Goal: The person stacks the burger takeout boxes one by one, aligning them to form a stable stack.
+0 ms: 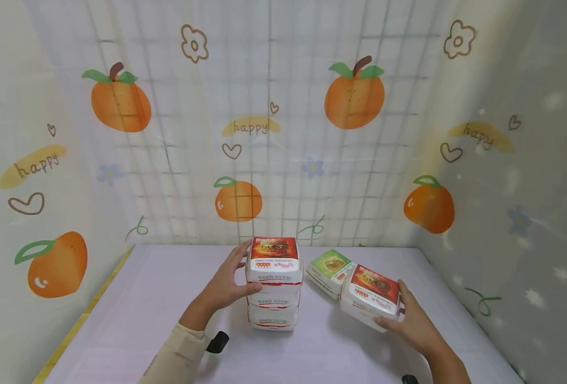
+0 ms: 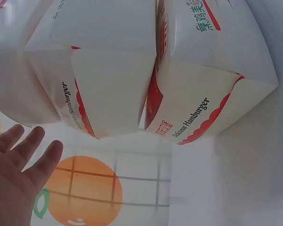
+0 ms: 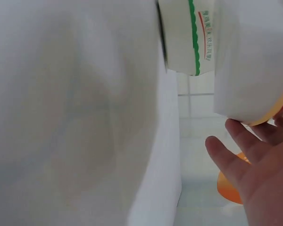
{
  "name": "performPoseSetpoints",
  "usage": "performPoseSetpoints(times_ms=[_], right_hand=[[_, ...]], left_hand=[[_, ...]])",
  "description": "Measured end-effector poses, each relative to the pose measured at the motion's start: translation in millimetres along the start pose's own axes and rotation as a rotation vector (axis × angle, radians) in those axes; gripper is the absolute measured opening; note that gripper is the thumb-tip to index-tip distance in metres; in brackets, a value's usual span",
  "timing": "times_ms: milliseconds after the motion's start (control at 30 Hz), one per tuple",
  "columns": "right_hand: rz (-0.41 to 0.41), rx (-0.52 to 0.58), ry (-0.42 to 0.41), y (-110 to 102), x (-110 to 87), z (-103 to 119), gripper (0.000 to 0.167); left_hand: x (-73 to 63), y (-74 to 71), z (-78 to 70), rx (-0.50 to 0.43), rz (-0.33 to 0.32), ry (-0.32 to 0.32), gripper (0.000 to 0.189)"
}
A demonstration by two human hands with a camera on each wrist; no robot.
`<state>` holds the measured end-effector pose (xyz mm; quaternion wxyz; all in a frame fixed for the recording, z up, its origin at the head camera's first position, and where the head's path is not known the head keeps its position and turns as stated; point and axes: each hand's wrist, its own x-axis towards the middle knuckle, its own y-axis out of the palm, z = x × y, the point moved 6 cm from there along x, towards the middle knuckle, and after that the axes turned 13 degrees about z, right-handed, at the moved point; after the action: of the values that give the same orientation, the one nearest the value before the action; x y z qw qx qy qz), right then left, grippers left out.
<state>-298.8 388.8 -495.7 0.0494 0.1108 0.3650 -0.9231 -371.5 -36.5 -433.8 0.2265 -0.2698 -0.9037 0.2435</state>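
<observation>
Three white burger boxes stand in a stack [image 1: 273, 298], the top one showing a red lid with a burger picture. My left hand [image 1: 223, 282] is at the top box's left side, thumb at the front, its other fingers toward the back. In the left wrist view those fingers [image 2: 45, 157] look straight and spread beside the box. My right hand [image 1: 413, 320] grips another red-lidded burger box [image 1: 370, 293] by its right side, tilted and raised over the table. Behind it lies a green-lidded burger box [image 1: 328, 269], partly hidden by the held one.
A pale table [image 1: 168, 288] carries the boxes, with a yellow strip [image 1: 91, 309] along its left edge. A curtain [image 1: 293, 160] printed with oranges hangs behind and on both sides, a wire grid showing through it.
</observation>
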Motion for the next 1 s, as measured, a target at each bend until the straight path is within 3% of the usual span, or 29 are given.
performPoseSetpoints(times_ms=[233,567,1000], right_hand=[[-0.033,-0.048,-0.049,-1.5,-1.0,12.3,0.135],[-0.040,-0.021,-0.065,-5.2,-1.5,30.7,0.135],[-0.074,-0.057,-0.208,-10.4,3.6,60.4,0.122]], left_hand=[[0.5,-2.0,0.9,0.009,-0.001,0.016,0.096],[1.2,-2.9,-1.2,0.023,0.005,0.001,0.096],[1.0,-3.5,-2.7,0.017,0.003,-0.028,0.094]])
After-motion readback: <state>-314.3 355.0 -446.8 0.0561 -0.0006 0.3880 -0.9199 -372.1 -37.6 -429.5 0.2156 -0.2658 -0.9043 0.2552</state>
